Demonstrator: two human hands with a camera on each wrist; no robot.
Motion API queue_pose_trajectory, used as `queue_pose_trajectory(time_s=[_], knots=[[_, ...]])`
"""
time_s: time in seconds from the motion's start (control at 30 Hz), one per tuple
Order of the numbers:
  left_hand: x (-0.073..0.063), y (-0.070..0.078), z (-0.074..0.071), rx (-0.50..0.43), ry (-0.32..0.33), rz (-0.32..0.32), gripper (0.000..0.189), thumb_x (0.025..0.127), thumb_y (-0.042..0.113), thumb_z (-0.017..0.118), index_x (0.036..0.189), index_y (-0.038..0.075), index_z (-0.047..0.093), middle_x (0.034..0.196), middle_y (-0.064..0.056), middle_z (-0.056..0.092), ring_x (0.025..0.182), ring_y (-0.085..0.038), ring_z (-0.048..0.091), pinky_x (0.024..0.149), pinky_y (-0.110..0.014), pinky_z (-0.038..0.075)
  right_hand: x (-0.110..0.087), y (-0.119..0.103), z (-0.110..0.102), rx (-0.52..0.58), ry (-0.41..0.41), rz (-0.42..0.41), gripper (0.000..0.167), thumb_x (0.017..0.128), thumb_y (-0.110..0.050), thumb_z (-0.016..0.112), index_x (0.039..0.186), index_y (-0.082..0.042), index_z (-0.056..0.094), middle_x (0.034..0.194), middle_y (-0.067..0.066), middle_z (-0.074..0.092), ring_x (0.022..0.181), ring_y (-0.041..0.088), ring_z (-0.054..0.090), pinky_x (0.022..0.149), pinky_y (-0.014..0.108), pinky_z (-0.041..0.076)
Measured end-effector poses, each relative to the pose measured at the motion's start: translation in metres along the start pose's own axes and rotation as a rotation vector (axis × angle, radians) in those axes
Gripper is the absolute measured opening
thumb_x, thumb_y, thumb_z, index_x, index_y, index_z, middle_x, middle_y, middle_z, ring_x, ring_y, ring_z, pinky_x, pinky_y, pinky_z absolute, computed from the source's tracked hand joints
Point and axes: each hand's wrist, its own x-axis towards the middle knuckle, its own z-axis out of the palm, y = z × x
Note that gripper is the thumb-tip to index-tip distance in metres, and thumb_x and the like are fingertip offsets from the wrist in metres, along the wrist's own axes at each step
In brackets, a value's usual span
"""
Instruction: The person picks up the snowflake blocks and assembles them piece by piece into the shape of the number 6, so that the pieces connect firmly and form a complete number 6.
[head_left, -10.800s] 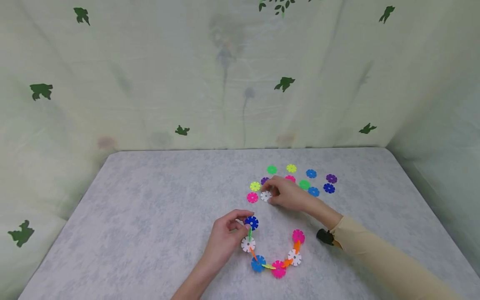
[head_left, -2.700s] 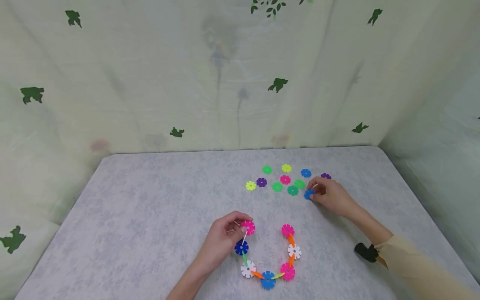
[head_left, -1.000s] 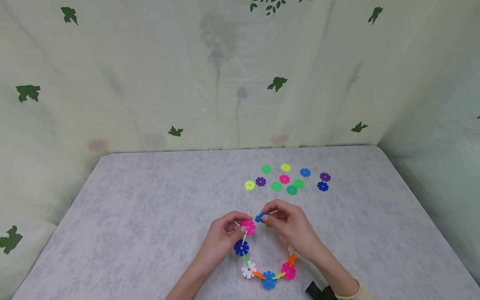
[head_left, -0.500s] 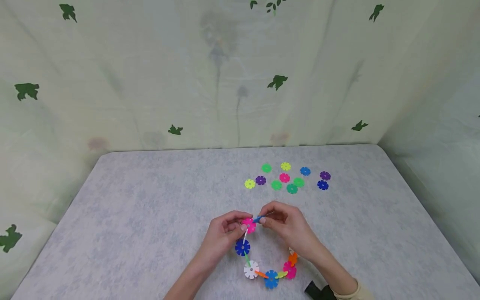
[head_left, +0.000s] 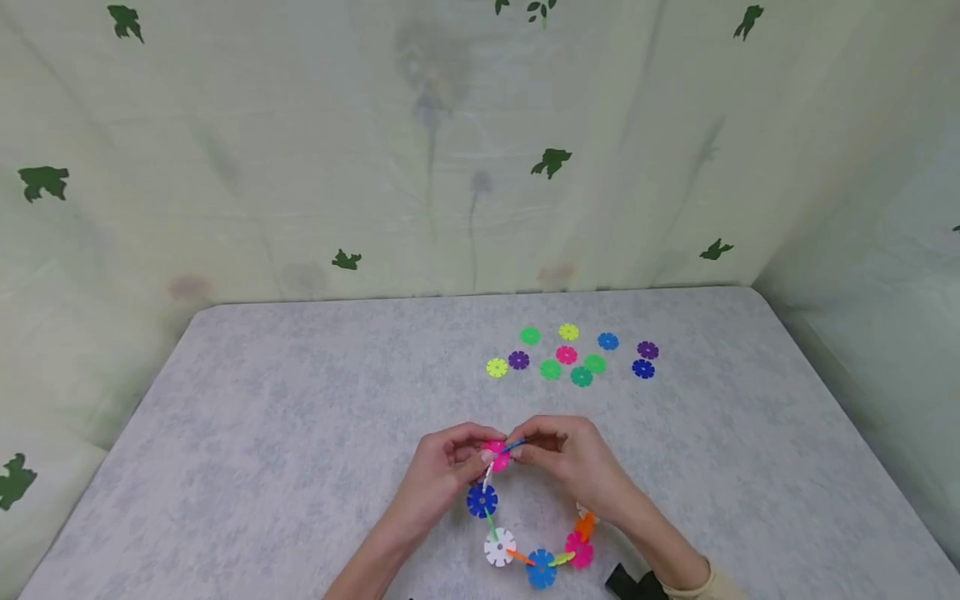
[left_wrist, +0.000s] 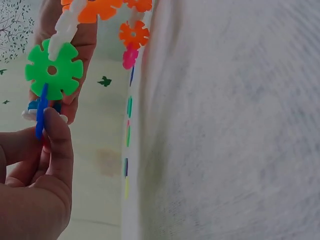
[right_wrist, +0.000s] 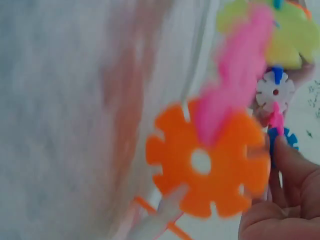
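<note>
At the near middle of the desk (head_left: 300, 433), an edge-on blue notched plastic disc (head_left: 513, 447) is met with a pink notched plastic disc (head_left: 497, 461).
The pink one, ending a curved multicoloured disc chain (head_left: 542, 569) toward 6 o'clock, is pinched by the left hand (head_left: 442, 471); the blue, at its 2 o'clock rim, by the right hand (head_left: 583, 468). Joining seems in hand; how deeply they are seated cannot be told. Notch-to-notch alignment and a firm push are probably called for next.

This is a curtained-off booth around a mottled grey tabletop (head_left: 300, 417): a pale curtain (head_left: 300, 125) with green bird-shaped prints (head_left: 551, 163) hangs along the far edge and both left and right sides.
</note>
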Motion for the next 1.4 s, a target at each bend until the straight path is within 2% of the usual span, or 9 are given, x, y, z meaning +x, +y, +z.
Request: queue_pose_trajectory(time_s=[0.17,0.23,0.37,0.57,0.7,0.83,1.07,1.27,1.4], knots=[[-0.001,0.001,-0.005,0.101,-0.029,0.042,0.026,0.096,0.001,0.058,0.117,0.009,0.069,0.092,-0.009,0.064,0.074,-0.016,0.057,0.065,-0.023,0.048,0.003,0.001,-0.012,-0.046,-0.019,0.012,0.020,0.093,-0.012,0.068,0.113,-0.011,0.071,0.109,0.004,0.070,0.099,0.022,0.067,0.083,0.028,0.054],[0.000,-0.001,-0.006,0.151,-0.031,0.059,0.027,0.097,0.001,0.056,0.117,0.012,0.070,0.091,-0.008,0.062,0.073,-0.017,0.056,0.064,-0.024,0.047,0.003,0.001,-0.023,-0.072,0.006,0.013,0.027,0.095,-0.014,0.067,0.121,-0.010,0.067,0.115,0.007,0.068,0.104,0.023,0.065,0.084,0.027,0.054],[0.001,-0.004,-0.007,0.167,-0.049,0.062,0.029,0.098,0.001,0.055,0.116,0.017,0.071,0.091,-0.007,0.059,0.076,-0.019,0.056,0.064,-0.025,0.048,0.005,0.008,-0.056,-0.137,0.012,0.000,0.038,0.095,-0.010,0.066,0.132,-0.008,0.059,0.126,0.012,0.063,0.115,0.029,0.059,0.088,0.028,0.052],[0.000,-0.003,-0.009,0.186,-0.056,0.050,0.029,0.098,0.001,0.056,0.115,0.017,0.072,0.096,-0.006,0.060,0.075,-0.019,0.057,0.063,-0.026,0.049,0.010,0.025,-0.114,-0.358,-0.057,-0.008,0.041,0.095,-0.006,0.065,0.134,-0.004,0.057,0.132,0.013,0.059,0.121,0.034,0.053,0.094,0.039,0.051],[-0.001,-0.001,-0.010,0.177,-0.049,0.047,0.030,0.098,0.000,0.055,0.113,0.018,0.073,0.096,-0.007,0.060,0.074,-0.019,0.056,0.062,-0.024,0.047,0.016,0.037,-0.150,-0.500,-0.011,0.005,0.038,0.095,-0.005,0.063,0.132,-0.003,0.058,0.129,0.015,0.060,0.118,0.035,0.054,0.093,0.048,0.050],[-0.002,0.000,-0.010,0.160,-0.052,0.032,0.030,0.098,0.000,0.054,0.111,0.019,0.073,0.099,-0.006,0.061,0.076,-0.019,0.056,0.064,-0.024,0.047,0.020,0.049,-0.174,-0.598,0.021,0.023,0.035,0.096,-0.004,0.061,0.131,-0.001,0.059,0.130,0.021,0.058,0.118,0.039,0.053,0.093,0.053,0.049],[-0.002,-0.001,-0.008,0.171,-0.042,0.028,0.031,0.097,-0.001,0.052,0.109,0.019,0.073,0.105,-0.002,0.064,0.082,-0.023,0.057,0.071,-0.027,0.050,0.026,0.061,-0.187,-0.707,0.028,0.052,0.034,0.093,0.000,0.063,0.127,0.000,0.061,0.122,0.022,0.056,0.107,0.038,0.055,0.091,0.055,0.048],[0.000,-0.003,-0.008,0.174,-0.041,0.031,0.031,0.097,-0.001,0.051,0.109,0.018,0.073,0.105,-0.002,0.065,0.083,-0.026,0.058,0.072,-0.028,0.051,0.026,0.060,-0.184,-0.664,0.025,0.028,0.022,0.088,0.006,0.068,0.107,-0.002,0.062,0.105,0.013,0.059,0.095,0.030,0.054,0.085,0.048,0.049],[0.000,-0.005,-0.006,0.172,-0.035,0.024,0.032,0.097,-0.002,0.051,0.108,0.019,0.073,0.105,-0.001,0.066,0.084,-0.028,0.058,0.072,-0.029,0.052,0.025,0.058,-0.179,-0.654,0.038,0.001,0.018,0.089,0.009,0.063,0.100,-0.005,0.061,0.100,0.009,0.062,0.095,0.030,0.056,0.086,0.050,0.048]])
